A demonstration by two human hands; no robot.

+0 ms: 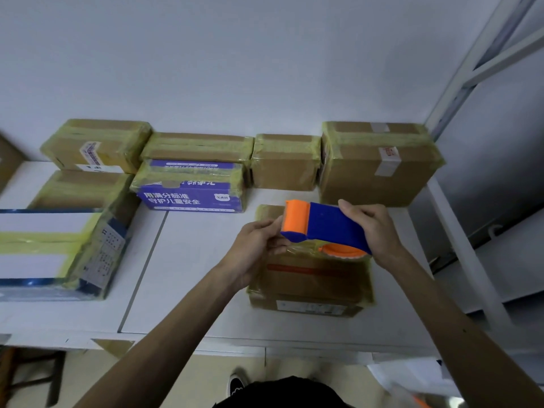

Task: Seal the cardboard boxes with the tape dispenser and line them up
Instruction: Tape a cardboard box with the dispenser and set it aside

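both hands (318,237) hold tape dispenser (326,228) above box (312,284), taped boxes (194,172) behind.

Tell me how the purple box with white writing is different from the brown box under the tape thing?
The purple box is printed purple with white writing; the brown box is plain cardboard with a reddish stripe and a small label. The purple box sits back beside the row along the wall; the brown box lies alone near the table's front edge, below the tape dispenser. Both are wrapped in yellowish tape.
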